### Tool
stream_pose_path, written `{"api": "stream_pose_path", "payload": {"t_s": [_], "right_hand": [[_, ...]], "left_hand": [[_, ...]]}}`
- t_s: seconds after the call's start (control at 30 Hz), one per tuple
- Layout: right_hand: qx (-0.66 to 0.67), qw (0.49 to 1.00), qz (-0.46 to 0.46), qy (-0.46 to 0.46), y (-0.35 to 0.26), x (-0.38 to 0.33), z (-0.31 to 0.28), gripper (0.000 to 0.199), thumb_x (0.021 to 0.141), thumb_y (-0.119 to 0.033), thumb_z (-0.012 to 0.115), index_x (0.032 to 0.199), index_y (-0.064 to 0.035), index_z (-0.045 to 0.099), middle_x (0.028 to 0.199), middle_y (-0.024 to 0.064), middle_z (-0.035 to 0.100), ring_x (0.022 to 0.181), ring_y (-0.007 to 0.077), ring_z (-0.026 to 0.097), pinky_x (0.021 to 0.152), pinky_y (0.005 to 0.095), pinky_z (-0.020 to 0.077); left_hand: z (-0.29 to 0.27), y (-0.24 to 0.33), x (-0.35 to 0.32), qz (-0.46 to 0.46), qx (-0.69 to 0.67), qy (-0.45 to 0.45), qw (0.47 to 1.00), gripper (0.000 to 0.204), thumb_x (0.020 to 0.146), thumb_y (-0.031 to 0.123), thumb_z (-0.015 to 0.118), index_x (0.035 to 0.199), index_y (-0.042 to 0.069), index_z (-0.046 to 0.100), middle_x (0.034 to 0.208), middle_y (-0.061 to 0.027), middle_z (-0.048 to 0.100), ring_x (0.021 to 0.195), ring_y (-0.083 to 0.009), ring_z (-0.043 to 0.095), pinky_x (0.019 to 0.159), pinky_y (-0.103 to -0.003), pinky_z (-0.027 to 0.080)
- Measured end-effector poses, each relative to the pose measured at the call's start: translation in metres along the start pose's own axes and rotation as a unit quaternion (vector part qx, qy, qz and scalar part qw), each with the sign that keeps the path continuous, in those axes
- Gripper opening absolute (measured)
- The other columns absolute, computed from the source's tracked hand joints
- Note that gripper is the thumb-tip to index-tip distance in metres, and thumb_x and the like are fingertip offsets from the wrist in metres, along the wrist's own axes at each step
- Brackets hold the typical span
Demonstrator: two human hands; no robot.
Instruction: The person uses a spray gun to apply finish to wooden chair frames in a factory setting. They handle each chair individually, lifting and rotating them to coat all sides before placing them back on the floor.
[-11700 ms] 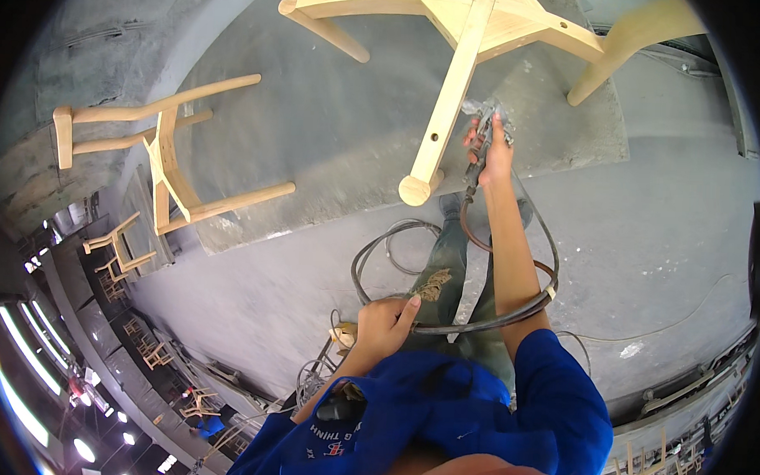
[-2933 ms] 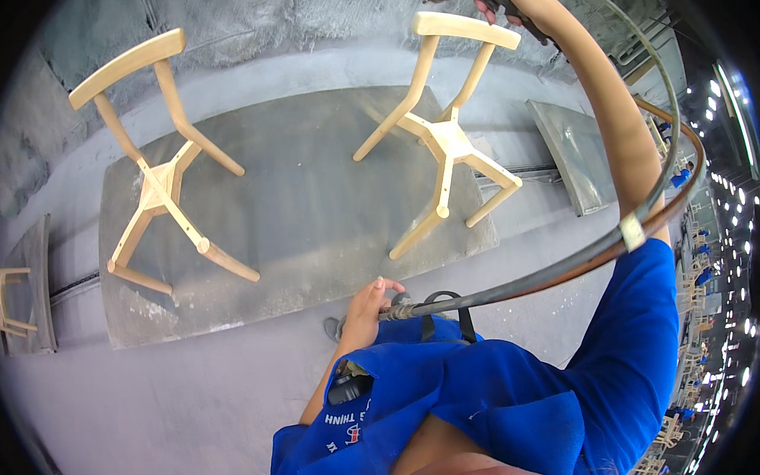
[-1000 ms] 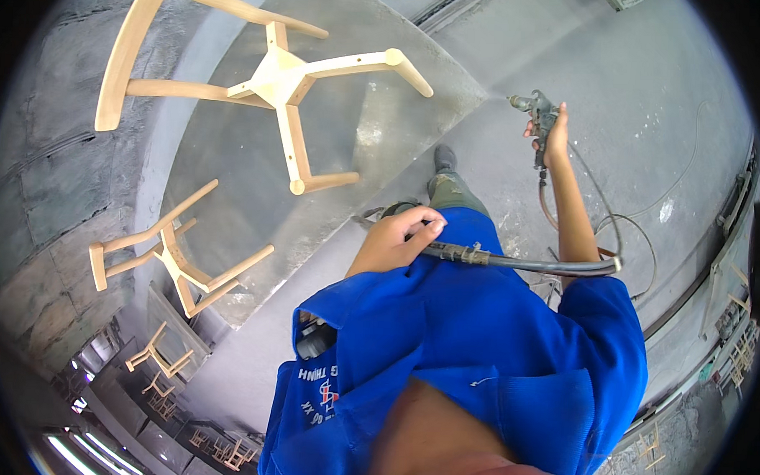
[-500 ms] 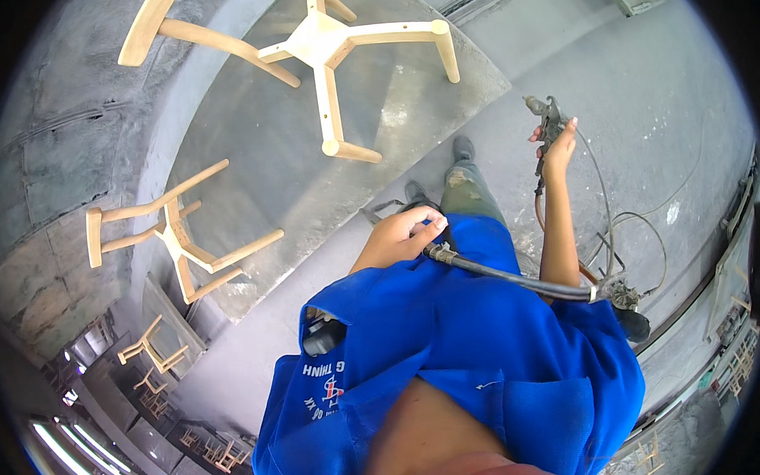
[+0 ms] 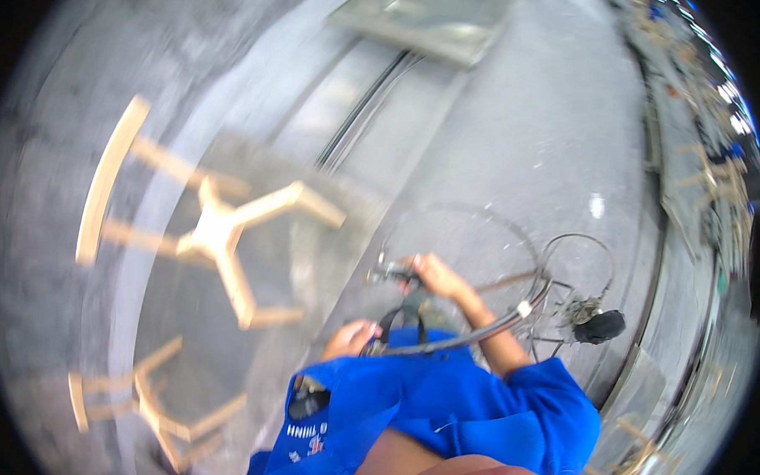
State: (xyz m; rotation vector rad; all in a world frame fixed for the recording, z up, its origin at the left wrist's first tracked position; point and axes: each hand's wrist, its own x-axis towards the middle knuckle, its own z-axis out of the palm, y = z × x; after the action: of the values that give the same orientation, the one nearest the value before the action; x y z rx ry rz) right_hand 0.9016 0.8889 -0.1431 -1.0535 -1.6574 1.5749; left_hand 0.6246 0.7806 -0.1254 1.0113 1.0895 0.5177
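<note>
Nearest, the left hand is curled round a dark hose just above the blue shirt, and the hose runs rightward past the right forearm and loops over the grey floor toward a black lump lying there. A little farther out, the right hand is closed on the grip of a spray gun, held out in front of the chest with its nozzle pointing left. Beyond the gun, well apart from it, a pale wooden chair frame lies on a grey sheet, a second frame lower left, all blurred.
</note>
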Motion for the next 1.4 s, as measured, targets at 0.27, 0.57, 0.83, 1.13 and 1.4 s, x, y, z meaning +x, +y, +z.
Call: {"api": "stream_pose_path", "payload": {"t_s": [0.27,0.57,0.83,1.13,1.4], "right_hand": [[0.276,0.876,0.136,0.372,0.036,-0.114,-0.168,0.069,0.102,-0.064,0.033,0.117,-0.0024,0.059,0.100,0.0113,0.069,0.087,0.0165,0.069,0.050,0.0263,0.0496],[0.187,0.802,0.208,0.528,0.050,-0.206,-0.280,0.037,0.093,-0.037,0.072,0.107,-0.0044,0.062,0.089,0.0028,0.067,0.085,0.0120,0.067,0.055,0.0273,0.0537],[0.251,0.791,0.239,0.505,0.082,-0.107,-0.413,0.031,0.094,-0.035,0.071,0.102,-0.0058,0.064,0.086,0.0034,0.069,0.083,0.0131,0.069,0.054,0.0288,0.0531],[0.247,0.807,0.240,0.479,0.093,-0.016,-0.639,0.025,0.094,-0.018,0.070,0.111,-0.0015,0.064,0.088,0.0054,0.070,0.079,0.0126,0.068,0.056,0.0269,0.0536],[0.456,0.718,0.130,0.509,0.116,0.013,-0.787,0.029,0.101,-0.029,0.060,0.118,-0.0052,0.063,0.107,0.0078,0.071,0.103,0.0179,0.067,0.067,0.0290,0.0537]], "left_hand": [[0.099,0.127,0.186,-0.085,0.094,-0.140,0.982,0.056,0.105,0.054,0.040,0.114,0.006,0.067,0.057,0.0030,0.049,0.048,-0.0047,0.038,0.046,-0.025,0.029],[0.224,0.215,0.323,-0.069,0.204,-0.249,0.944,0.050,0.105,0.050,0.043,0.108,0.008,0.071,0.064,0.0072,0.043,0.060,-0.0044,0.040,0.055,-0.024,0.033],[0.265,0.297,0.508,0.005,0.212,-0.297,0.931,0.050,0.105,0.049,0.042,0.113,0.008,0.070,0.068,0.0060,0.044,0.064,-0.0057,0.041,0.059,-0.024,0.034],[0.263,0.391,0.713,0.040,0.037,-0.409,0.911,0.077,0.086,0.051,0.077,0.140,0.006,0.047,0.094,-0.0087,0.071,0.080,-0.0102,0.065,0.069,-0.023,0.049],[0.343,0.419,0.890,-0.020,0.130,-0.483,0.866,0.052,0.090,0.006,0.074,0.137,0.007,0.053,0.078,0.0014,0.063,0.069,-0.0035,0.055,0.062,-0.021,0.043]]}}
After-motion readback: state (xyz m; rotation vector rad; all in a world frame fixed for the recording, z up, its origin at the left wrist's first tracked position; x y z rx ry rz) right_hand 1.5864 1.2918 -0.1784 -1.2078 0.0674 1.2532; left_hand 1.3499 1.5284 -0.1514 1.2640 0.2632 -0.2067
